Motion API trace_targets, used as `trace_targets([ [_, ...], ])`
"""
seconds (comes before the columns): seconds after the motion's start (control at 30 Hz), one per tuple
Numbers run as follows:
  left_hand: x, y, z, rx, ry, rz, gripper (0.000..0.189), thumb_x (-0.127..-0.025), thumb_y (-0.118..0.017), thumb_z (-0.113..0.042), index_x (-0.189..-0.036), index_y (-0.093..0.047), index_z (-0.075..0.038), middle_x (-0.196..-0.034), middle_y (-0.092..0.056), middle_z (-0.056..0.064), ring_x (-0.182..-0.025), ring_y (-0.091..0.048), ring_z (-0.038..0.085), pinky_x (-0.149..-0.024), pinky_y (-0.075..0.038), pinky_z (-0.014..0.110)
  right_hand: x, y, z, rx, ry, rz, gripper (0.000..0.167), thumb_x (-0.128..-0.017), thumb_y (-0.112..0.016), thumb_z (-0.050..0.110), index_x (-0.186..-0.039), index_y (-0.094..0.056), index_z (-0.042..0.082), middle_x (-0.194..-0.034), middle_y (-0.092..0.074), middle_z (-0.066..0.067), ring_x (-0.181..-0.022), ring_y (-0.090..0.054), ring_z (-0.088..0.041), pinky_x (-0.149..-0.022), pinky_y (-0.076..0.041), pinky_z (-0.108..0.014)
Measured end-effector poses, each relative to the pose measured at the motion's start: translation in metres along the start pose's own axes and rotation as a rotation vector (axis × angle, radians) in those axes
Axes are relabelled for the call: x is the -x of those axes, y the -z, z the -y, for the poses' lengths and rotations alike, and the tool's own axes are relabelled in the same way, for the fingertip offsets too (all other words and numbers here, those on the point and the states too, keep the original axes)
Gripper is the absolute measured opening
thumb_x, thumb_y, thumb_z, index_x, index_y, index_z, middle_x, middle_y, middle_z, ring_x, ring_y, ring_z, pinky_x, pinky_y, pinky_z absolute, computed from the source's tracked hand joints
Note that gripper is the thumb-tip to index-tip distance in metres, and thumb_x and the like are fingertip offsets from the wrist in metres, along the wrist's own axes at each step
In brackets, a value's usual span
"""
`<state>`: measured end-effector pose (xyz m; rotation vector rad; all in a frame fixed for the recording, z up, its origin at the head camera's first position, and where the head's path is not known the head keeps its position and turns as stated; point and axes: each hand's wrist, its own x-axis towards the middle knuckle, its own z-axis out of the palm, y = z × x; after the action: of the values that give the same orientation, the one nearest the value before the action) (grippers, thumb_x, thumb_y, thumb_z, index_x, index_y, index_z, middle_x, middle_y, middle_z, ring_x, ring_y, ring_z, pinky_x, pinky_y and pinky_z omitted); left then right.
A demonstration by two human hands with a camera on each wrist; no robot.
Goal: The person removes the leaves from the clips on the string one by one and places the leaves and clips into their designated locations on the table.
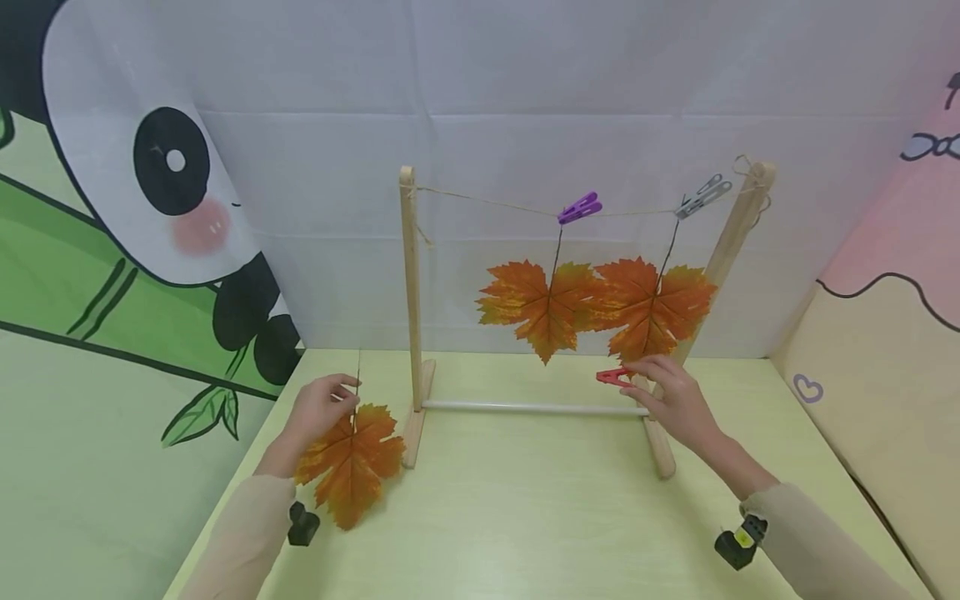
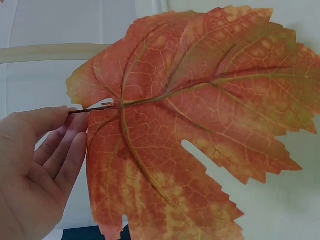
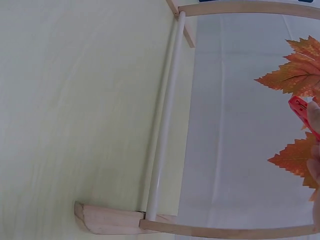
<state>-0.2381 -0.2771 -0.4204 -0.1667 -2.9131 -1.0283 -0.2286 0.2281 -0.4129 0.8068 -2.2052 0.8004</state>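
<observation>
My left hand (image 1: 324,410) pinches the thin stem of an orange maple leaf (image 1: 352,467) at the left of the stand. In the left wrist view that leaf (image 2: 165,100) fills most of the picture, its stem between thumb and fingers. A red clothespin (image 1: 615,377) is held by my right hand (image 1: 670,398), below the hanging leaves. Two more leaves hang from a string: one leaf (image 1: 542,304) under a purple clothespin (image 1: 580,208), the other leaf (image 1: 651,304) under a grey clothespin (image 1: 702,197). The right wrist view shows the red clothespin (image 3: 300,107) near the leaves.
The string (image 1: 487,201) runs between a left wooden post (image 1: 411,292) and a right wooden post (image 1: 738,221). A white rod (image 1: 532,407) joins their feet on the pale yellow table (image 1: 525,517). Behind stands a white cloth with a printed panda (image 1: 127,150).
</observation>
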Motion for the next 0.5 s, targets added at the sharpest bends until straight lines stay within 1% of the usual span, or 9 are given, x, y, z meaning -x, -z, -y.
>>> trace_targets([
  [0.07,0.001,0.000,0.001,0.011,0.012,0.009,0.026,-0.086,-0.057,-0.006,-0.111,-0.058,0.003,-0.087,-0.064,0.015,-0.075,-0.061,0.023,-0.064,-0.053,0.033,0.005,0.000,-0.001,-0.007,-0.004,-0.001,0.040,-0.059,-0.079,-0.003,-0.097,-0.067,-0.001,-0.089,-0.062,-0.008,-0.082,-0.054,-0.018,-0.067,-0.040,-0.013],
  [0.23,0.004,-0.001,0.007,0.025,0.039,0.031,0.027,-0.086,-0.057,-0.005,-0.111,-0.058,0.004,-0.086,-0.064,0.014,-0.072,-0.060,0.021,-0.063,-0.053,0.033,0.019,-0.002,-0.003,-0.009,-0.038,0.001,0.038,-0.060,-0.079,-0.002,-0.096,-0.066,0.000,-0.090,-0.062,-0.007,-0.084,-0.055,-0.017,-0.073,-0.038,-0.010],
  [0.4,0.007,-0.005,0.015,0.017,0.039,0.048,0.027,-0.085,-0.057,-0.004,-0.111,-0.058,0.004,-0.084,-0.065,0.013,-0.066,-0.059,0.019,-0.060,-0.052,0.031,0.034,-0.005,-0.007,0.020,-0.076,0.005,0.038,-0.059,-0.079,-0.004,-0.095,-0.067,0.001,-0.090,-0.063,-0.005,-0.082,-0.056,-0.020,-0.070,-0.039,-0.012],
  [0.5,0.009,-0.008,0.019,0.011,0.042,0.055,0.027,-0.085,-0.057,-0.003,-0.111,-0.059,0.005,-0.083,-0.065,0.013,-0.065,-0.058,0.018,-0.059,-0.052,0.030,0.041,-0.006,-0.009,0.027,-0.096,0.016,0.038,-0.060,-0.078,-0.003,-0.096,-0.067,0.002,-0.089,-0.062,-0.004,-0.082,-0.055,-0.019,-0.069,-0.040,-0.012],
])
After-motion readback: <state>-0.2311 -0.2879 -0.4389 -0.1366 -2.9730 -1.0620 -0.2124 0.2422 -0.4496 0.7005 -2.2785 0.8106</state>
